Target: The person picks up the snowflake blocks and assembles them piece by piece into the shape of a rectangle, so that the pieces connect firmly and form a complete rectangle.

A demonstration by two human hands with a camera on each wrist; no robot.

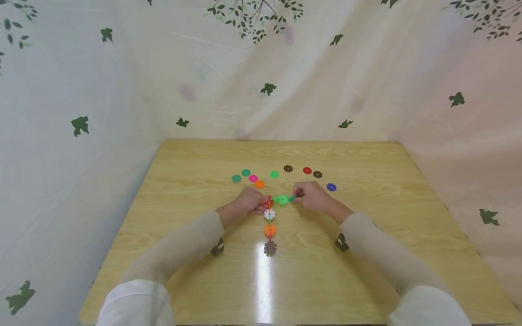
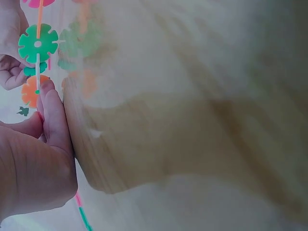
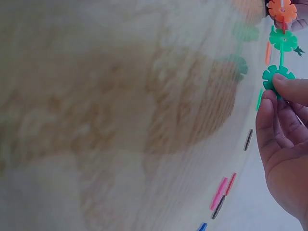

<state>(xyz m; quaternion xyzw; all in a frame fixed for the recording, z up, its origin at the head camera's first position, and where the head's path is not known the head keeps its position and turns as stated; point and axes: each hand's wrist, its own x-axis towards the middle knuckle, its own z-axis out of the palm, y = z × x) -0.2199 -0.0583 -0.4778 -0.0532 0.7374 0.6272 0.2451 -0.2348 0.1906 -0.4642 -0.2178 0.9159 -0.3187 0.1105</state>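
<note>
Notched plastic flower discs are slotted together in an L-shaped chain over the table. Its near arm runs through a white disc [image 1: 269, 214] and an orange disc [image 1: 270, 230] to a dark brown disc [image 1: 270, 248]. My left hand [image 1: 251, 200] pinches the chain at its corner, by a red disc [image 1: 268, 198]; its fingers partly cover that spot. From there a light green disc [image 1: 283, 199] extends rightward. Thumb and fingers of my right hand [image 1: 311, 195] pinch a teal green disc [image 3: 278, 77] at the light green disc's right side, the two edges meeting in the right wrist view.
Loose discs lie in an arc beyond the hands: teal [image 1: 236, 178], pink [image 1: 253, 178], orange [image 1: 259, 184], green [image 1: 274, 174], brown [image 1: 288, 168], red [image 1: 307, 170] and blue [image 1: 331, 187] ones. A leaf-printed cloth [image 1: 269, 63] surrounds the wooden table [image 1: 195, 158].
</note>
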